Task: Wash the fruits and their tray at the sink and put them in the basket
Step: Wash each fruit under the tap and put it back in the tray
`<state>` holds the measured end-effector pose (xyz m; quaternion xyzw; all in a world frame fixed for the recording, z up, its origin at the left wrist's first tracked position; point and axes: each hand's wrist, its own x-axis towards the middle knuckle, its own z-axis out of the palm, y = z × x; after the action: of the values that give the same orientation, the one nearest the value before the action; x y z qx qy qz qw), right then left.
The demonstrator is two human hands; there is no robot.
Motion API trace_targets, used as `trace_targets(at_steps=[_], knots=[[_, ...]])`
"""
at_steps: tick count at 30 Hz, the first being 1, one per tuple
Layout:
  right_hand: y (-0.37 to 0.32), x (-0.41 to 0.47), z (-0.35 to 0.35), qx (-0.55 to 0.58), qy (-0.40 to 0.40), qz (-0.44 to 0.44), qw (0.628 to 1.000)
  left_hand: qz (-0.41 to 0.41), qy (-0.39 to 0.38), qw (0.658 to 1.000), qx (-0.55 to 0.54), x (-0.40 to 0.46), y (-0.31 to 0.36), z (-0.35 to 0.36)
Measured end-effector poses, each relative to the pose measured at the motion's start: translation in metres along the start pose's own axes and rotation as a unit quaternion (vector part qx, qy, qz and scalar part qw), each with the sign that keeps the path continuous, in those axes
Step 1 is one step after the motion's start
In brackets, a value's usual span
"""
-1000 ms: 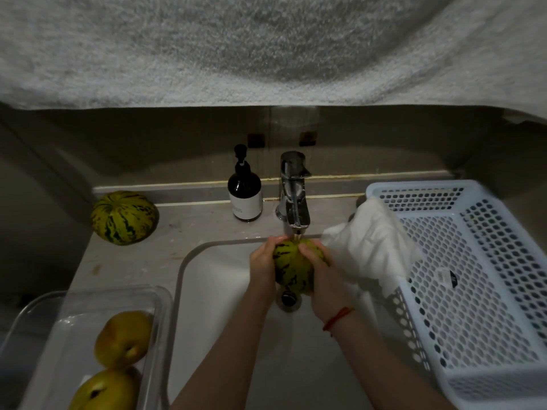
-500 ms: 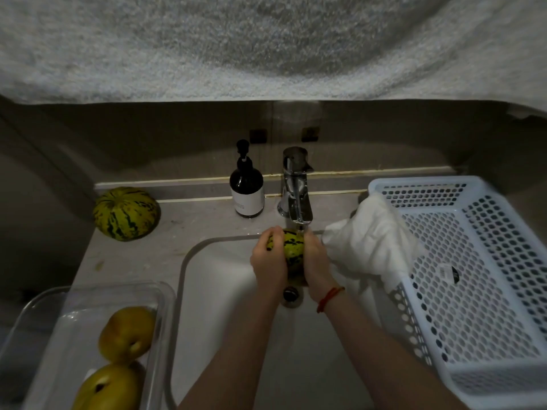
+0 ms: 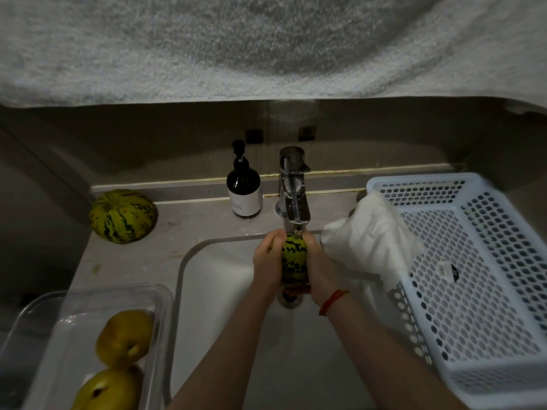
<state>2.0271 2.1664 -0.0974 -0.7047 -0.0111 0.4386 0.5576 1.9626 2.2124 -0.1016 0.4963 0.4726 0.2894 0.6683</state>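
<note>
A small green-and-yellow striped melon (image 3: pixel 293 258) is held under the faucet (image 3: pixel 293 199) spout, over the white sink (image 3: pixel 219 291). My left hand (image 3: pixel 268 261) grips its left side and my right hand (image 3: pixel 318 267) its right side. A second striped melon (image 3: pixel 122 216) rests on the counter at the far left. The clear plastic tray (image 3: pixel 159 303) at the lower left holds two yellow fruits (image 3: pixel 124 338). A pale blue perforated basket (image 3: pixel 473 279) stands right of the sink, with no fruit inside.
A dark pump bottle (image 3: pixel 244 187) stands left of the faucet. A white cloth (image 3: pixel 373 241) hangs over the basket's near-left rim toward the sink. A grey towel (image 3: pixel 266 45) fills the top of the view. The drain (image 3: pixel 291 297) lies below my hands.
My hands have rolled the melon between them under the spout: half a second ago they covered most of it, now a long strip of its striped skin shows.
</note>
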Motion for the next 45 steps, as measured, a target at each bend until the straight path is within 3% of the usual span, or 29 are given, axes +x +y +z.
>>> trace_targets(at_steps=[2,5,7,10,11,12,14,16,20,22,25,27,28,31,34,37,40,42,45], knots=[[0.003,-0.003,-0.001,-0.039,-0.007,-0.095,0.995,-0.029,0.026,0.999,0.016,0.003,0.004,0.0],[0.011,-0.01,-0.009,-0.178,-0.01,-0.238,0.955,-0.191,0.012,0.98,-0.045,0.013,0.011,-0.003],[0.01,-0.013,-0.016,-0.265,-0.006,-0.303,0.915,-0.272,-0.035,0.961,-0.029,0.013,0.017,-0.008],[0.006,-0.013,-0.027,-0.356,-0.104,-0.373,0.851,-0.359,-0.123,0.925,0.013,0.011,0.019,-0.02],[0.006,-0.012,-0.03,-0.356,-0.128,-0.373,0.847,-0.369,-0.14,0.919,0.006,0.01,0.018,-0.024],[0.007,-0.012,-0.031,-0.33,-0.127,-0.353,0.866,-0.368,-0.156,0.917,-0.006,0.009,0.015,-0.027],[0.004,-0.008,-0.027,-0.214,-0.081,-0.247,0.942,-0.314,-0.189,0.93,0.015,0.005,0.011,-0.027],[-0.001,-0.001,-0.022,-0.159,-0.042,-0.13,0.978,-0.23,-0.206,0.947,0.092,-0.004,0.01,-0.024],[-0.007,0.002,-0.019,-0.074,-0.077,0.142,0.984,-0.042,-0.182,0.975,0.124,-0.005,0.004,-0.025],[-0.009,0.001,-0.021,-0.016,-0.124,0.198,0.972,0.01,-0.17,0.982,0.079,-0.002,0.006,-0.025],[-0.012,0.001,-0.014,0.012,-0.143,0.14,0.98,-0.005,-0.089,0.995,0.055,0.001,0.007,-0.016],[-0.008,0.0,-0.007,-0.059,-0.089,0.017,0.994,-0.145,-0.03,0.989,-0.004,0.005,0.009,-0.009],[-0.002,0.0,-0.005,-0.124,-0.062,-0.073,0.988,-0.226,-0.04,0.972,-0.053,0.009,0.009,-0.009],[0.006,-0.002,-0.013,-0.282,-0.031,-0.263,0.922,-0.34,-0.116,0.929,-0.09,0.016,0.012,-0.011],[0.002,0.001,-0.028,-0.356,-0.077,-0.333,0.87,-0.367,-0.114,0.922,-0.041,0.025,0.015,-0.015],[0.0,0.002,-0.035,-0.331,-0.129,-0.337,0.872,-0.371,-0.139,0.918,-0.028,0.029,0.023,-0.018],[-0.003,0.0,-0.035,-0.141,-0.171,-0.244,0.944,-0.292,-0.199,0.935,0.018,0.023,0.024,-0.018],[-0.006,0.001,-0.031,-0.058,-0.161,-0.181,0.969,-0.216,-0.202,0.953,0.068,0.019,0.022,-0.016],[-0.011,0.008,-0.023,-0.094,-0.137,-0.14,0.976,-0.151,-0.166,0.971,0.084,0.019,0.015,-0.011]])
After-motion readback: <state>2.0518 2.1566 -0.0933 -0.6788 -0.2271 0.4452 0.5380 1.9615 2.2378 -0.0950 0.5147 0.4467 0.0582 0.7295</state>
